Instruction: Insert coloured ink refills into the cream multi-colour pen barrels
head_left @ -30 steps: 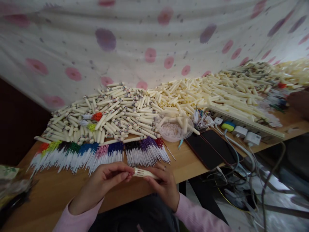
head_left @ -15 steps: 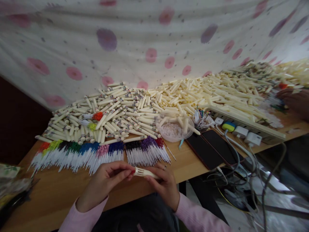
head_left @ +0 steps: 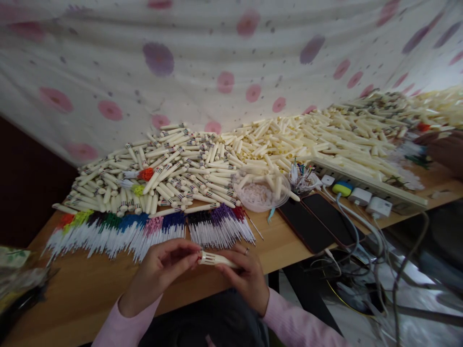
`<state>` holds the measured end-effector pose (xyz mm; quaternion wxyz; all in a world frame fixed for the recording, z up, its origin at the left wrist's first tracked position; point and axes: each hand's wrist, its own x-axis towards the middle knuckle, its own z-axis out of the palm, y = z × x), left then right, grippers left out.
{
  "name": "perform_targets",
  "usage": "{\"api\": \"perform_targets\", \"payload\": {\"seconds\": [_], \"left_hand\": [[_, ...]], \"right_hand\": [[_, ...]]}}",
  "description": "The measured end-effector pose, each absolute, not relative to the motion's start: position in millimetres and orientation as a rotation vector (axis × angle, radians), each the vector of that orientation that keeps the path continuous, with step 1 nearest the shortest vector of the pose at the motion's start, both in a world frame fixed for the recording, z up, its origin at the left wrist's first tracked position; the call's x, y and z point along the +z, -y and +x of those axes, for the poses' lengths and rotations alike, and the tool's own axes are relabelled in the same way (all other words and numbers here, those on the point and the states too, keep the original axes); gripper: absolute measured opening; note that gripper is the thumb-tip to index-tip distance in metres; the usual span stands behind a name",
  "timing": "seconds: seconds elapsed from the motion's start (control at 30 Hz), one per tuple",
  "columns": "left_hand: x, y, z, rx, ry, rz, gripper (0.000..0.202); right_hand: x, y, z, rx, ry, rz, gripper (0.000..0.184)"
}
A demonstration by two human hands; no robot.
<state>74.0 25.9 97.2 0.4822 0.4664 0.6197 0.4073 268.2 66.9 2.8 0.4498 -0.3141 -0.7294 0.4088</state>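
A cream multicolour pen barrel (head_left: 213,259) with slots near one end lies across my fingers above the front of the table. My right hand (head_left: 248,274), wearing a ring, is closed around its plain end. At the slotted end my left hand (head_left: 166,270) pinches a small red part, mostly hidden by the fingertips. Just beyond my hands lie rows of pen refills (head_left: 220,231) with white tubes and coloured ends, sorted by colour. Behind them is a heap of pen barrels with coloured slots (head_left: 173,168).
Plain cream barrels (head_left: 289,140) are heaped further right. A clear bowl (head_left: 249,205) holds small translucent pieces and barrels. Two phones (head_left: 307,226), a power strip (head_left: 408,205) and cables lie on the right. Another person's hand (head_left: 446,149) is at the far right edge.
My left fingertips have moved slightly, and less of the red part shows at the barrel's slotted end. The right hand keeps its hold on the barrel.
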Motion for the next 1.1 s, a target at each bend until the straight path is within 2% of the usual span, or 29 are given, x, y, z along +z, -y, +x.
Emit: {"api": "perform_targets", "payload": {"seconds": [0.13, 0.4, 0.57, 1.1], "left_hand": [[96, -23, 85, 1.088, -1.493, 1.005, 0.011], [92, -16, 72, 0.999, -1.389, 1.101, 0.016], [91, -17, 74, 1.107, -1.410, 1.075, 0.016], [89, -22, 84, 1.192, -1.453, 0.949, 0.023]], "right_hand": [[3, -66, 268, 1.019, 1.789, -0.782, 0.025], [6, -67, 267, 1.013, 1.784, -0.766, 0.031], [8, -68, 267, 1.040, 1.779, -0.742, 0.034], [4, -67, 268, 1.016, 1.797, -0.764, 0.029]]}}
